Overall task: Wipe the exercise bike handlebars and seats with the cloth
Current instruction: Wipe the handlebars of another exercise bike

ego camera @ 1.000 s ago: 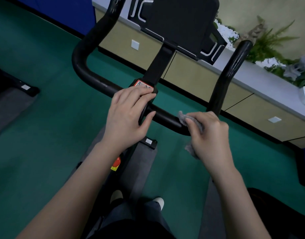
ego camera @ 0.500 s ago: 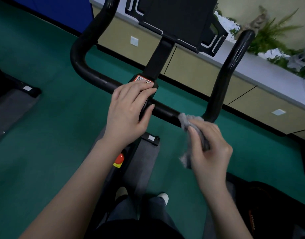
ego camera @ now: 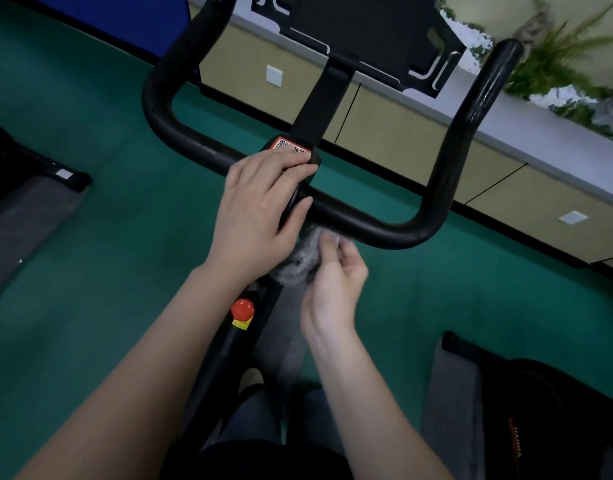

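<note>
A black U-shaped handlebar (ego camera: 377, 226) of the exercise bike fills the middle of the view, with a black console (ego camera: 360, 39) above it. My left hand (ego camera: 260, 213) grips the handlebar's centre clamp, just below an orange QR sticker (ego camera: 288, 146). Just under the crossbar, my right hand (ego camera: 336, 282) holds a crumpled grey cloth (ego camera: 303, 258) against the stem, right of my left hand. The seat is hidden from view.
A red knob (ego camera: 242, 309) sits on the bike frame below my hands. Green floor (ego camera: 107, 237) surrounds the bike. A beige cabinet (ego camera: 402, 133) with plants (ego camera: 561, 57) on top runs along the back. Other black machines stand at the left (ego camera: 24, 168) and lower right (ego camera: 526, 410).
My right hand has slid the cloth left and down, from the crossbar's right bend to the stem beside my left hand. My left hand has kept its grip.
</note>
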A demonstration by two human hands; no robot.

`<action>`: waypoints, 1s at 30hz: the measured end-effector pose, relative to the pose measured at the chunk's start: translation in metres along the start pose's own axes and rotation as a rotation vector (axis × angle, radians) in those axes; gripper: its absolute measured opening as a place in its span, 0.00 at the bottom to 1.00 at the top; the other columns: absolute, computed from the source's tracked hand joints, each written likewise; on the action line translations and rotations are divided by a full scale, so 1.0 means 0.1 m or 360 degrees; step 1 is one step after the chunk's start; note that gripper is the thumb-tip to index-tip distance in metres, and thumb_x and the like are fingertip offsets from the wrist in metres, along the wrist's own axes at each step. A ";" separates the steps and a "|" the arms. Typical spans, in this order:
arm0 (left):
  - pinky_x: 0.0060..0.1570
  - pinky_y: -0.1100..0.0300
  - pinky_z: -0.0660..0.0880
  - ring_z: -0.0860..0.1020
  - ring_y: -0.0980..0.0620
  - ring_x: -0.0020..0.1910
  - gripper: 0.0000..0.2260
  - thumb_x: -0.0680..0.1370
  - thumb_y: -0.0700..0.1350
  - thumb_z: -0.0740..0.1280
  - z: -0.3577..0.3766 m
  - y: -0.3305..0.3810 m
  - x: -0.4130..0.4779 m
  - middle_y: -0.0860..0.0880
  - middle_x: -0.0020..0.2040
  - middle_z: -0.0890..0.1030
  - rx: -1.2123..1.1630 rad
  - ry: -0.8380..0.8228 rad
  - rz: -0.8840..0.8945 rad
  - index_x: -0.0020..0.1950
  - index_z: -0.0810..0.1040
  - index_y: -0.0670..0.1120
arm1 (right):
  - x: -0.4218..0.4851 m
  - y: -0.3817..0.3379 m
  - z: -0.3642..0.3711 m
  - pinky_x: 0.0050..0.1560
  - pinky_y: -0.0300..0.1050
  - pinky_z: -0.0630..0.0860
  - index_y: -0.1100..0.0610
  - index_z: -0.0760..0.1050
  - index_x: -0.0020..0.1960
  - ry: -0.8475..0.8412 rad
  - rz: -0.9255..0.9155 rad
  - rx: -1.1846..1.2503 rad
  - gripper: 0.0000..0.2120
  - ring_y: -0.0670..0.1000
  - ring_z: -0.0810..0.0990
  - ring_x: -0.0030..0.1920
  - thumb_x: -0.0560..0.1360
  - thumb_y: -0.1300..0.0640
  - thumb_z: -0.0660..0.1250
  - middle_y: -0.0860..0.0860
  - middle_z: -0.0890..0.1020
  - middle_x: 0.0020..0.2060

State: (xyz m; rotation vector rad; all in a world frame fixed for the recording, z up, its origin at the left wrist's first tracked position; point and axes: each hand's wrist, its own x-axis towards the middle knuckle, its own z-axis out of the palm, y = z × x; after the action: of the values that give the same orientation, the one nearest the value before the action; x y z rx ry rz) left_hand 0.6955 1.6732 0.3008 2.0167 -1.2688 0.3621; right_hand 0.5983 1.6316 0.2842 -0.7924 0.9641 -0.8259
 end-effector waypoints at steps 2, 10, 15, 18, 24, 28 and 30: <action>0.65 0.57 0.60 0.71 0.49 0.65 0.15 0.77 0.44 0.64 -0.02 -0.02 0.01 0.50 0.63 0.76 -0.0058 -0.0038 -0.0004 0.63 0.77 0.44 | -0.03 0.02 0.08 0.56 0.46 0.74 0.65 0.77 0.52 -0.0092 0.0080 0.0102 0.07 0.52 0.78 0.47 0.79 0.68 0.60 0.56 0.81 0.44; 0.65 0.54 0.62 0.70 0.48 0.66 0.16 0.76 0.45 0.67 -0.07 -0.09 0.01 0.49 0.65 0.75 -0.0152 -0.0112 0.0045 0.63 0.77 0.43 | -0.05 -0.10 0.05 0.49 0.42 0.79 0.66 0.77 0.48 -0.0070 0.0319 0.0334 0.08 0.51 0.82 0.42 0.78 0.71 0.59 0.55 0.84 0.40; 0.64 0.53 0.62 0.71 0.47 0.65 0.16 0.75 0.45 0.67 -0.04 -0.05 -0.01 0.48 0.64 0.75 -0.0101 -0.0075 0.0042 0.62 0.77 0.43 | -0.07 -0.26 -0.17 0.50 0.42 0.80 0.66 0.77 0.49 0.0044 0.0261 0.0470 0.08 0.49 0.83 0.41 0.78 0.72 0.59 0.54 0.84 0.39; 0.63 0.53 0.62 0.71 0.46 0.65 0.15 0.75 0.44 0.68 -0.03 -0.03 -0.01 0.48 0.64 0.75 -0.0044 -0.0055 0.0058 0.61 0.77 0.43 | -0.11 -0.17 -0.07 0.53 0.44 0.79 0.68 0.76 0.54 0.0020 0.0263 0.0427 0.08 0.51 0.83 0.44 0.78 0.71 0.60 0.57 0.84 0.44; 0.64 0.52 0.62 0.71 0.46 0.66 0.16 0.76 0.48 0.67 -0.03 -0.05 -0.01 0.47 0.65 0.75 0.0022 -0.0086 0.0097 0.62 0.77 0.44 | -0.12 -0.26 -0.13 0.49 0.42 0.79 0.67 0.78 0.52 0.0044 0.0366 0.0407 0.08 0.50 0.83 0.42 0.78 0.70 0.61 0.55 0.84 0.40; 0.64 0.51 0.62 0.71 0.44 0.65 0.19 0.77 0.53 0.67 -0.02 0.00 -0.01 0.45 0.64 0.75 0.0122 -0.0076 0.0141 0.62 0.77 0.43 | -0.08 -0.38 -0.35 0.47 0.40 0.81 0.66 0.78 0.52 0.0191 0.0243 0.0410 0.08 0.49 0.84 0.41 0.78 0.70 0.61 0.54 0.85 0.40; 0.65 0.51 0.61 0.71 0.44 0.65 0.19 0.77 0.53 0.67 -0.01 0.07 0.00 0.44 0.64 0.75 0.0175 -0.0050 0.0195 0.61 0.78 0.42 | -0.08 -0.37 -0.33 0.47 0.40 0.80 0.65 0.78 0.51 0.0194 0.0206 0.0419 0.08 0.49 0.84 0.41 0.78 0.70 0.61 0.53 0.85 0.39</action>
State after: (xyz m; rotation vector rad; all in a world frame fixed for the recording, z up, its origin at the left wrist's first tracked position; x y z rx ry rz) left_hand 0.6895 1.6722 0.3045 2.0480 -1.4241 0.4688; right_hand 0.5569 1.6153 0.3071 -0.4523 0.9795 -0.8744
